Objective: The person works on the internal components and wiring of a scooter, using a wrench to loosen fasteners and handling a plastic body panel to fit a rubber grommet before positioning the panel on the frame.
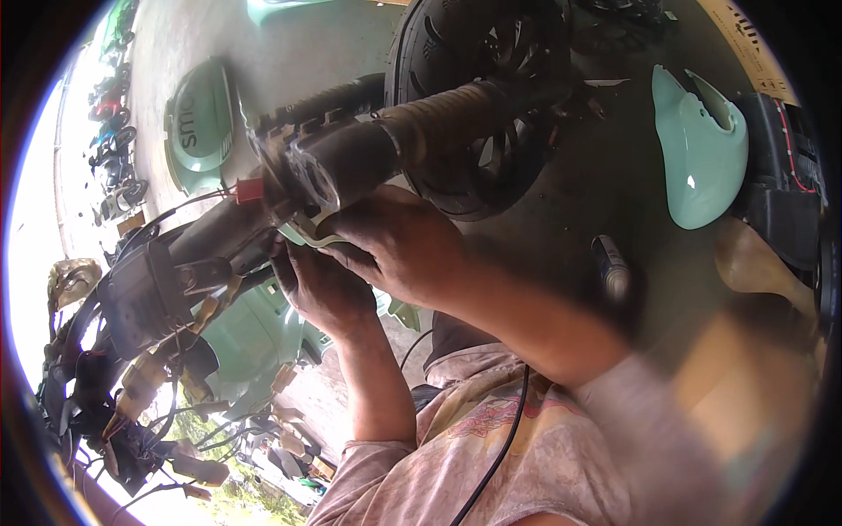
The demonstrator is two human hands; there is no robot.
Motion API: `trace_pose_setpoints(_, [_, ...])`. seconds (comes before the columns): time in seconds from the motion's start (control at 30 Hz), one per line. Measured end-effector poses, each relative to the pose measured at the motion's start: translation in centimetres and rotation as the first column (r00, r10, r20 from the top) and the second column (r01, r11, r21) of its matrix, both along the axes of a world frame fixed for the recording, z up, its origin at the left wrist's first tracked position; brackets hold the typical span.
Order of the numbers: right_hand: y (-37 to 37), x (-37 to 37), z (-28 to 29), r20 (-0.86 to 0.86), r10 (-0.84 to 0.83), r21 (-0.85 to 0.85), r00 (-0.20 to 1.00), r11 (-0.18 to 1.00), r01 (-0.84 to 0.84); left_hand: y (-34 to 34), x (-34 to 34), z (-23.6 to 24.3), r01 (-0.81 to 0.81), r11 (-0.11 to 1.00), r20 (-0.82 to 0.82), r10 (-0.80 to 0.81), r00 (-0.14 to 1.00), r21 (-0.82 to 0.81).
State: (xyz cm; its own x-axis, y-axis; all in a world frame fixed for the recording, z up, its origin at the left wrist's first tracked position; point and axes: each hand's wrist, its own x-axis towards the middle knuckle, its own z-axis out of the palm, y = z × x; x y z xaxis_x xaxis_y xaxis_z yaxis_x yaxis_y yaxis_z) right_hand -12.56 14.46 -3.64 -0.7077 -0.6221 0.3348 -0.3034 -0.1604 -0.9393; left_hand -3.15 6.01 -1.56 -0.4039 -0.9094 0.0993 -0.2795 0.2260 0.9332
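Both hands meet under the dark steering column and fork (pixel 346 153) of a partly stripped scooter. My right hand (pixel 395 245) has its fingers curled at a small pale, curved piece (pixel 303 235) below the fork clamp. My left hand (pixel 320 289) is just below and left of it, fingertips closed at the same piece, which is mostly hidden by fingers and frame. A small red part (pixel 249 189) with wires sits on the column above them. The black front wheel (pixel 425 48) is behind the fork.
Mint-green panels lie at left (pixel 197 123) and right (pixel 702 153). A spray can (pixel 611 267) is on the floor (pixel 596 202). Loose wiring and connectors (pixel 140 386) hang at lower left. A black plastic assembly (pixel 781 219) and cardboard (pixel 745 44) are at right; parked scooters (pixel 114 149) line the far left.
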Motion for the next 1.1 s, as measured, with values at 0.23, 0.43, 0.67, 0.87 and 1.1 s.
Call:
trace_pose_setpoints(0.23, [-0.4, -0.5, 0.6, -0.037, -0.05, -0.07, 0.998, 0.996, 0.048, -0.9, 0.8, 0.3, -0.066, 0.966, -0.124, 0.099, 0.987, 0.249])
trace_pose_setpoints(0.43, [-0.5, -0.3, 0.5, -0.023, -0.02, -0.072, 1.0, 0.997, 0.018, -0.8, 0.8, 1.2, 0.012, 0.901, -0.26, 0.112, 0.959, 0.433])
trace_pose_setpoints(0.67, [-0.4, -0.3, 0.3, 0.094, -0.011, -0.115, 0.996, 0.993, 0.021, -0.4, 0.5, 1.3, -0.038, 0.99, 0.091, 0.026, 0.996, 0.133])
trace_pose_setpoints(0.87, [-0.4, -0.4, 0.4, 0.127, 0.006, -0.102, 0.992, 0.995, 0.007, -0.1, 0.3, 1.0, -0.074, 0.954, -0.098, 0.107, 0.989, 0.291])
trace_pose_setpoints(1.1, [-0.4, -0.1, 0.2, 0.158, 0.015, -0.087, 0.987, 0.996, -0.001, 0.0, 0.4, 1.0, -0.032, 0.973, -0.083, 0.052, 0.995, 0.227])
